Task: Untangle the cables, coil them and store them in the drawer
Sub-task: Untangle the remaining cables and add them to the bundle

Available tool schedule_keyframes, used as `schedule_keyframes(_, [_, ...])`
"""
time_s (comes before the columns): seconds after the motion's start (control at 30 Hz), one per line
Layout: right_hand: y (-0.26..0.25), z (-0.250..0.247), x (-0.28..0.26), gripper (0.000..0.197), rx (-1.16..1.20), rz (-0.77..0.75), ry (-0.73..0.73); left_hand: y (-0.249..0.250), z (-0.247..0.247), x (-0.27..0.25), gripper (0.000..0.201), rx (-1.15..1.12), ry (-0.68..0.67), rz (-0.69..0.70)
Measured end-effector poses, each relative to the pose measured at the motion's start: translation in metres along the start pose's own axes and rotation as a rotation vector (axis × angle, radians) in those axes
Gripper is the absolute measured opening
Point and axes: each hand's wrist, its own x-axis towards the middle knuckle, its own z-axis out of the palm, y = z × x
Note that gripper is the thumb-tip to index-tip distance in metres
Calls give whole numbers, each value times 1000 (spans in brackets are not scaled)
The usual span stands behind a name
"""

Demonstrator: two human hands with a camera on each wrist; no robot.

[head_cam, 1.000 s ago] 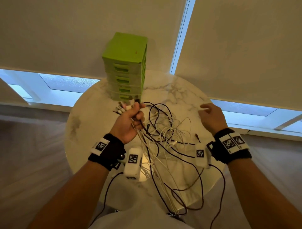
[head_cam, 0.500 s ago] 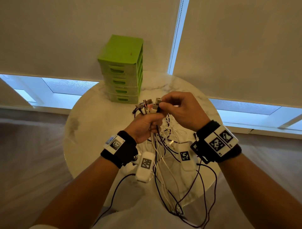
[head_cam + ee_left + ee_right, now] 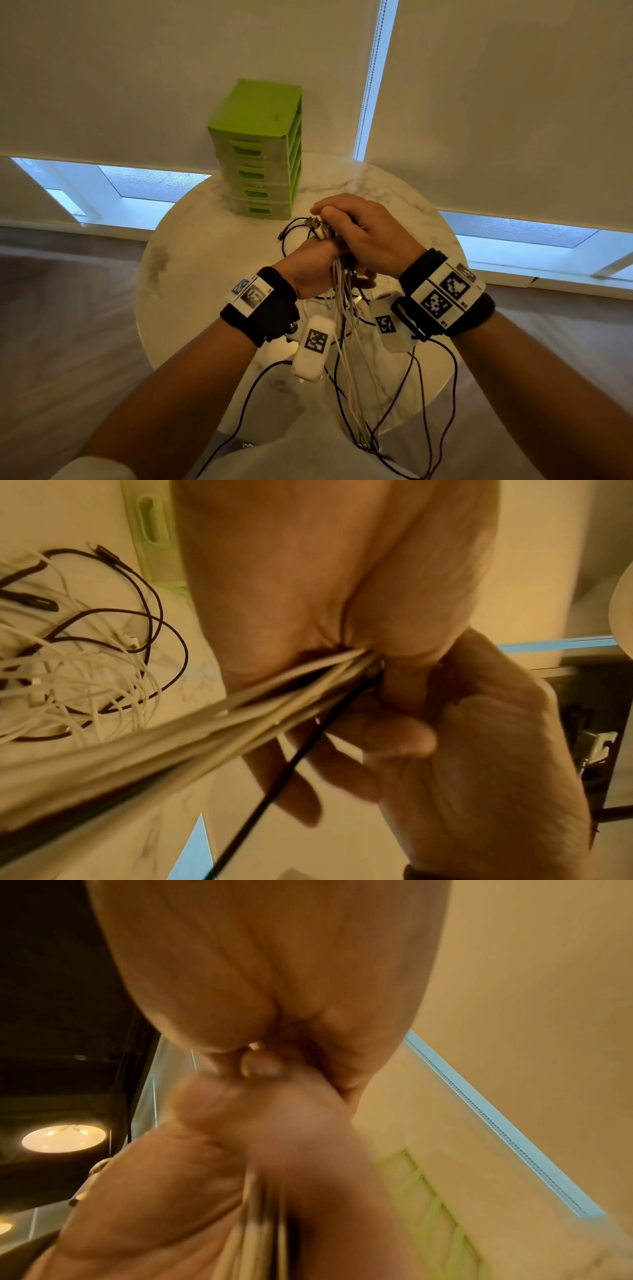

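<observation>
A bundle of white and black cables (image 3: pixel 346 329) hangs from my left hand (image 3: pixel 313 270), which grips it in a fist just below the plug ends (image 3: pixel 317 226). My right hand (image 3: pixel 358 228) lies over the top of that fist, fingers curled round the plugs. In the left wrist view the cables (image 3: pixel 212 710) come out of my left hand (image 3: pixel 274 588) with the right hand (image 3: pixel 479 750) wrapped beside them. More tangled cable (image 3: pixel 85 656) lies on the table. The right wrist view is blurred, showing my right hand (image 3: pixel 274 961) against the left hand (image 3: pixel 222 1164).
A green drawer unit (image 3: pixel 257 150) with several shut drawers stands at the back of the round marble table (image 3: pixel 191 274). Loose cable ends trail over the table's near edge towards my lap. Window blinds hang close behind the table.
My right hand came in from the right side of the table to the plug ends and now covers them. My left hand shifted right with the bundle, lifting most of the cables off the table.
</observation>
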Motion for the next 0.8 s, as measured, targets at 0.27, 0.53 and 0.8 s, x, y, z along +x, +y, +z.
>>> schedule_keyframes(0.27, [6,-5,-7,42,-175,-68,18,-1,10,6,26,-5,69,-38])
schedule_keyframes(0.53, [38,-23,-48,44,341,315,-291,32,9,20,32,-242,52,52])
schedule_keyframes(0.8, [92,-45,-81,21,-95,398,-213,38,0,34,36,-215,-57,-13])
